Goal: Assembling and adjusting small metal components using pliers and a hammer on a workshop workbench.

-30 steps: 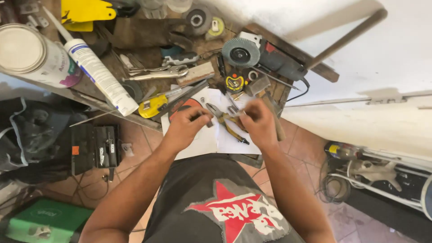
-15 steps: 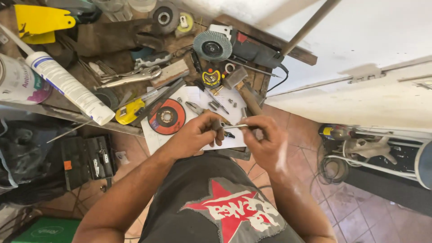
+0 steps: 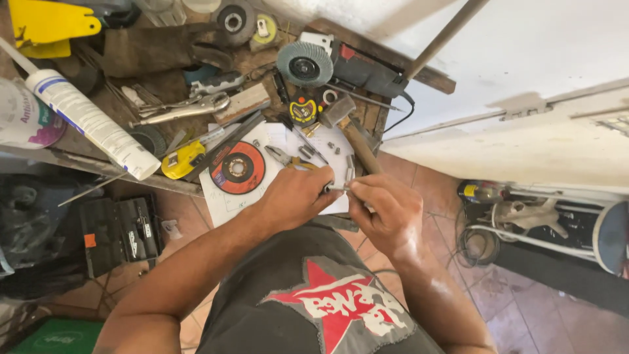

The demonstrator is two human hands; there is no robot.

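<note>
Metal pin (image 3: 338, 189), two hands pinching, left hand (image 3: 298, 195), right hand (image 3: 386, 211)

The single head-worn camera looks steeply down from close above at the cluttered workbench (image 3: 151, 85), the person's torso and the tiled floor (image 3: 524, 308).

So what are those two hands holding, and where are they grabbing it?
The left hand and right hand pinch a small metal piece between their fingertips, one at each end. What it is exactly is too small to tell.
</note>
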